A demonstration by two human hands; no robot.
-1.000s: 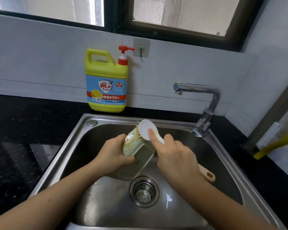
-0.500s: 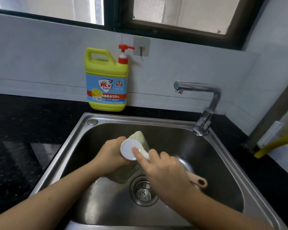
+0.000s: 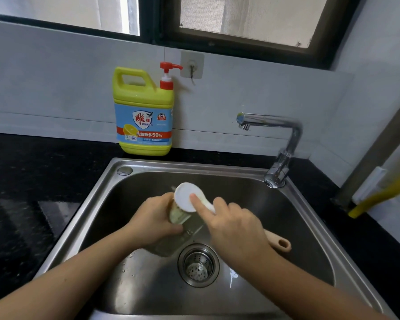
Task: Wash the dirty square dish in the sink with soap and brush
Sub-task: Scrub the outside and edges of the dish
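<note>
One square dish [image 3: 179, 219], one brush [image 3: 184, 197], one soap bottle [image 3: 143, 116]. The left hand [image 3: 153, 224] grips the dish, tilted inside the sink [image 3: 95, 197]. The right hand [image 3: 237, 230] has its fingers clenched round the brush, forefinger pressing its head onto the dish.

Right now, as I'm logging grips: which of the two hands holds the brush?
The right hand: it grips the brush, forefinger along its white head. The left hand holds the square dish instead.

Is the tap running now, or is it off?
Off: no stream of water falls from the tap into the sink.
</note>
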